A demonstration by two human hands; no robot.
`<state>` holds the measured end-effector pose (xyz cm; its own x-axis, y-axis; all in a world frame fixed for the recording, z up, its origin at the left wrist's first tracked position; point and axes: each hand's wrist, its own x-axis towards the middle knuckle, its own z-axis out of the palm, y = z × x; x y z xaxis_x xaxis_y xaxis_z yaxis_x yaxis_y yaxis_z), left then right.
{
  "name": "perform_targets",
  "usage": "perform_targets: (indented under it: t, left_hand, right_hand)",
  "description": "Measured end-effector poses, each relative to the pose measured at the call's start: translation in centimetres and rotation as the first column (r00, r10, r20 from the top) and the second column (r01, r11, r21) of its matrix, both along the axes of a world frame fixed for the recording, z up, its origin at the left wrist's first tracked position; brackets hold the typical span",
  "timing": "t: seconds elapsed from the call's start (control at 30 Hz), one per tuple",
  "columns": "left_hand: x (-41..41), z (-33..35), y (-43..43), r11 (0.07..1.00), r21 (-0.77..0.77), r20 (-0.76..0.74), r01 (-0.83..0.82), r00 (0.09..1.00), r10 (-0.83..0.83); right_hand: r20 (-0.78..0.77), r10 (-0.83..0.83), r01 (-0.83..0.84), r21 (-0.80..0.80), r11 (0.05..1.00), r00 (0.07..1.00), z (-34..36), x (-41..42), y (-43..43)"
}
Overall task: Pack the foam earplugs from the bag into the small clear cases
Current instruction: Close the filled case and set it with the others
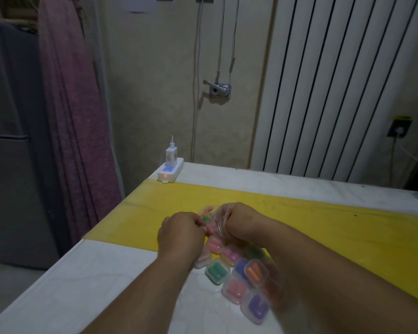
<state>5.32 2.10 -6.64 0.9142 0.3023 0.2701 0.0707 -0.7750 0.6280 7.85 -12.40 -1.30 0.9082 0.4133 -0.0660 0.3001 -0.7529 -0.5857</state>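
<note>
On the table (pixel 106 273), the bag (pixel 219 213) lies just beyond the filled cases (pixel 217 271). The left hand (pixel 181 233) pinches its mouth; the right hand (pixel 239 220) is inside, fingers hidden. A hasty pull could scatter earplugs (pixel 206 209).

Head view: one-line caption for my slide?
Left hand and right hand hold the earplug bag beside filled cases.

No text, label or number is legible — anywhere in view.
</note>
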Motion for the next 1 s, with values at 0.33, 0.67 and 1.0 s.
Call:
perform_targets:
  t: [0.33, 0.67, 1.0]
  left_hand:
    - [-0.1, 0.1, -0.1, 1.0, 0.002, -0.001, 0.002, 1.0, -0.002]
    - [-0.1, 0.2, -0.1, 1.0, 0.012, -0.011, -0.005, 1.0, 0.005]
    - [-0.3, 0.5, -0.2, 1.0, -0.001, -0.012, -0.014, 1.0, 0.014]
  right_hand:
    - [0.051, -0.045, 0.041, 0.079, 0.996, 0.998, -0.3, -0.4, -0.3]
    - [0.096, -0.037, 0.038, -0.007, 0.999, 0.995, -0.5, -0.8, -0.5]
    - [0.143, -0.209, 0.188, 0.15, 0.971, 0.967, -0.2, -0.8, -2.4]
